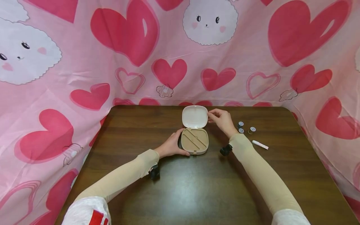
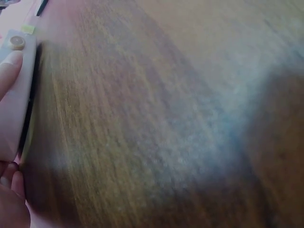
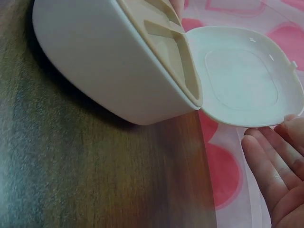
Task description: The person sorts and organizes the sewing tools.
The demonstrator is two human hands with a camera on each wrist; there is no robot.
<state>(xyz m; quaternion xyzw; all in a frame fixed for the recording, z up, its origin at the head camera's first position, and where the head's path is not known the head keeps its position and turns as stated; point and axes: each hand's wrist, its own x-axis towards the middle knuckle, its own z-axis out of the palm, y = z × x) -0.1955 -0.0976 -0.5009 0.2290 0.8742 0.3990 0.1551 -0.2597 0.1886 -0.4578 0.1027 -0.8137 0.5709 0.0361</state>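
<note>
A white case (image 1: 199, 152) is set midway between the left and right edges of the counter (image 1: 135, 134), towards the far edge, with its lid (image 1: 195, 116) opened back that way. Inside, a beige insert (image 1: 191, 137) is crossed by two diagonal bars, and a small round button (image 2: 17, 42) is fitted at the front of the case. The left side of the case is held by the left hand (image 1: 172, 144), its grip curved round the wall, with the thumb laid on the front near the button. The right edge of the lid is pinched by the right hand (image 1: 222, 120), its grip narrowed between thumb and fingertips. Towards the far right corner of the counter, three small spools (image 1: 252, 129) are grouped, two of them close together, and a thin white stick (image 1: 260, 144) is laid nearer the right forearm. Both forearms are covered by beige sleeves (image 1: 123, 175), and a black device (image 1: 226, 150) is worn at each wrist. Beyond the far edge, a pink cloth (image 1: 194, 56) printed with hearts is hung
</note>
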